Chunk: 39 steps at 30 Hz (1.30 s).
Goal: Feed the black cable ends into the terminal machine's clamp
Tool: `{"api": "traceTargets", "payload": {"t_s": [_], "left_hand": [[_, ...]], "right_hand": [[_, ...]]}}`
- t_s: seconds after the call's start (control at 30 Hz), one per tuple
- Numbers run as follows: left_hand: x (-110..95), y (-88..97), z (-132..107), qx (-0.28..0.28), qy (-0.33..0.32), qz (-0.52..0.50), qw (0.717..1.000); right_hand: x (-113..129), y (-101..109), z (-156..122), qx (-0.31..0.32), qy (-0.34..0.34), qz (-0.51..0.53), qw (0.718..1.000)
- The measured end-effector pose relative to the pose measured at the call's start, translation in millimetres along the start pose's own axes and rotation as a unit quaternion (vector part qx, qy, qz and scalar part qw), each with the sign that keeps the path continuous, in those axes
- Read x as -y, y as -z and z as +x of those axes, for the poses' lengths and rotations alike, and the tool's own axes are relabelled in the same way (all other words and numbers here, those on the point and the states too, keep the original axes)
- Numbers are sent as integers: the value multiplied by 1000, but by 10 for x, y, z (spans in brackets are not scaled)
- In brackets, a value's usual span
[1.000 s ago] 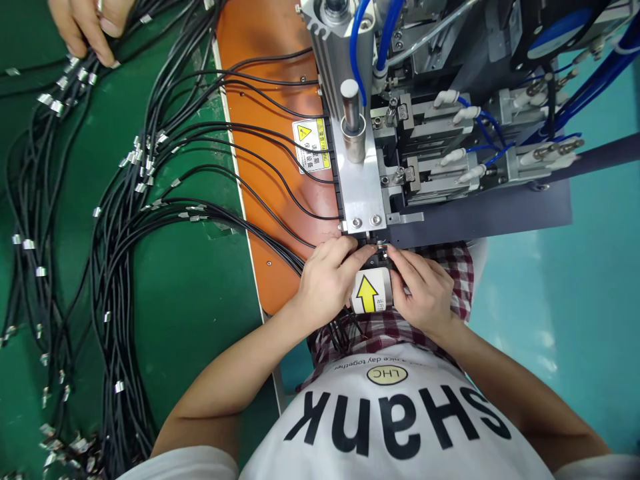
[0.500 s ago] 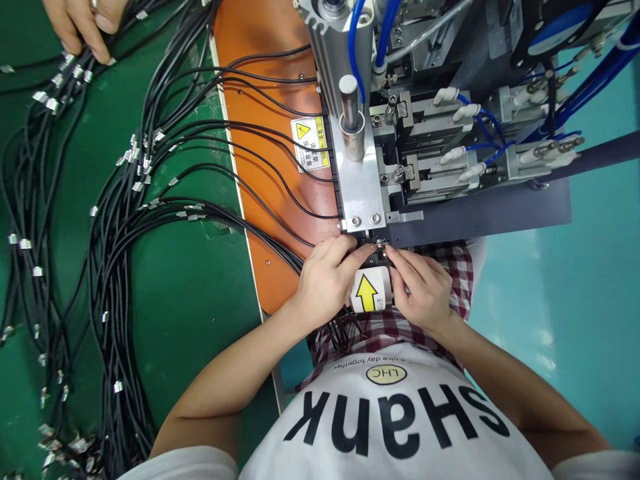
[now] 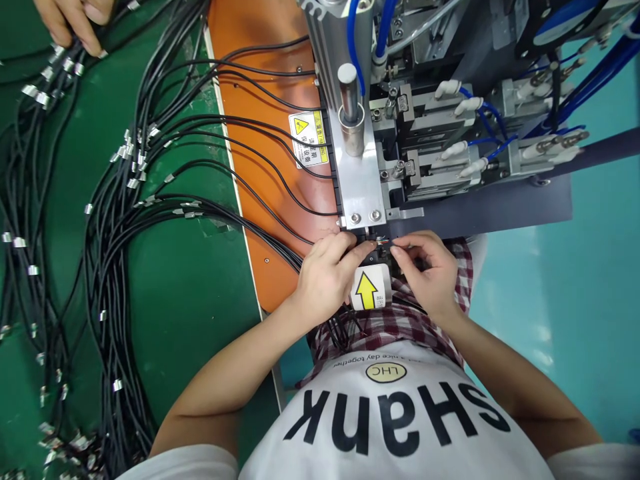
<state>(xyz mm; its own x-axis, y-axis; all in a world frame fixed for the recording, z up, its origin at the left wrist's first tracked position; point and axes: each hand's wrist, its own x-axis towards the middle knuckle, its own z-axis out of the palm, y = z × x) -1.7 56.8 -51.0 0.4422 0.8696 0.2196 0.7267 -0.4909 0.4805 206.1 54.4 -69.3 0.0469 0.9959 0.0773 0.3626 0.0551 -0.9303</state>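
Note:
My left hand (image 3: 325, 279) presses down on a black cable (image 3: 270, 240) where it enters a black clamp fixture (image 3: 377, 252) at the front of a wire-processing machine. My right hand (image 3: 425, 270) pinches at thin coloured wire ends (image 3: 384, 240) in that fixture, its fingertips just right of them. The fingertips of both hands almost meet there and hide most of the clamp. Several more black cables (image 3: 260, 160) fan across an orange board (image 3: 270, 87), their ends running under the machine's aluminium plate (image 3: 357, 180).
A white label with a yellow arrow (image 3: 367, 291) sits just below my hands. Pneumatic cylinders with blue tubing (image 3: 435, 127) fill the upper right. A co-worker's hand (image 3: 75, 20) works among metal-tipped black cable bundles (image 3: 115, 267) on a green mat (image 3: 185, 320). Teal floor lies right.
My right hand has turned and lifted, with its fingers spread wider over the fixture. The view has shifted slightly, and the co-worker's hand sits higher, partly out of frame.

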Motion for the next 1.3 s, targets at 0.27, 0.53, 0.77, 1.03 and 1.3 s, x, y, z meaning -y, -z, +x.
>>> {"api": "traceTargets", "payload": {"t_s": [0.27,0.53,0.77,1.03,1.3], "left_hand": [[-1,4,3,2,-2,-4,1000],[-4,8,8,0,-5,-2,1000],[-7,8,8,-3,-7,-7,1000],[-5,0,14,-3,-7,-6,1000],[6,-7,0,3,-2,-2,1000]], "right_hand": [[28,-64,90,11,22,-17,1000],[35,-52,98,15,45,-30,998],[3,-15,78,33,32,-39,998],[-35,18,45,7,123,-116,986],[-67,35,3,9,154,-151,976]]}}
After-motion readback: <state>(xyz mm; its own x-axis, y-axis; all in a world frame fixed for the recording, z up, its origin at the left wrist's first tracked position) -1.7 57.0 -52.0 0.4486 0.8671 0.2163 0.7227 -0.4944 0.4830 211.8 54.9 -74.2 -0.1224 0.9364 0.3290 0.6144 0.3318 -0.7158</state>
